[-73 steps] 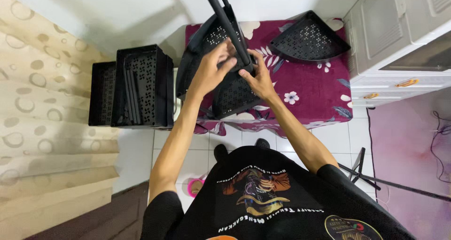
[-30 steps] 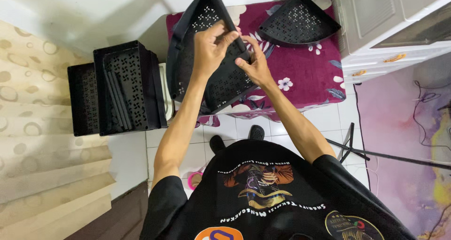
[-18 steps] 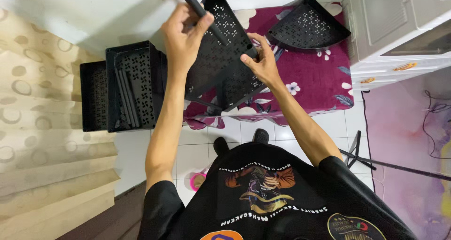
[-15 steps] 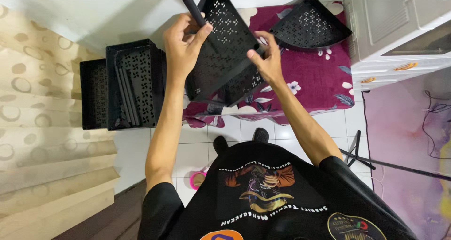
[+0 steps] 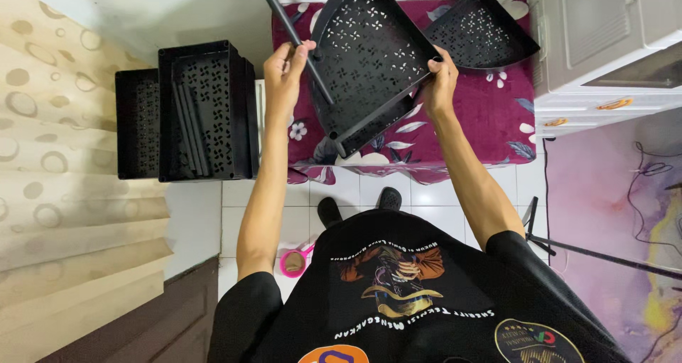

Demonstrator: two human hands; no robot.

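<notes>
Your left hand (image 5: 284,68) wraps tight round the black pole (image 5: 288,22) while your right hand (image 5: 440,82) pinches the perforated corner shelf (image 5: 369,50) edge, above the floral-covered table (image 5: 490,114)

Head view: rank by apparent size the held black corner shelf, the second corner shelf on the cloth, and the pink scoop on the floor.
1. Held black corner shelf, though it is lifted nearer the camera, so its lead is unsure.
2. Second corner shelf.
3. Pink scoop, clearly smallest.
</notes>
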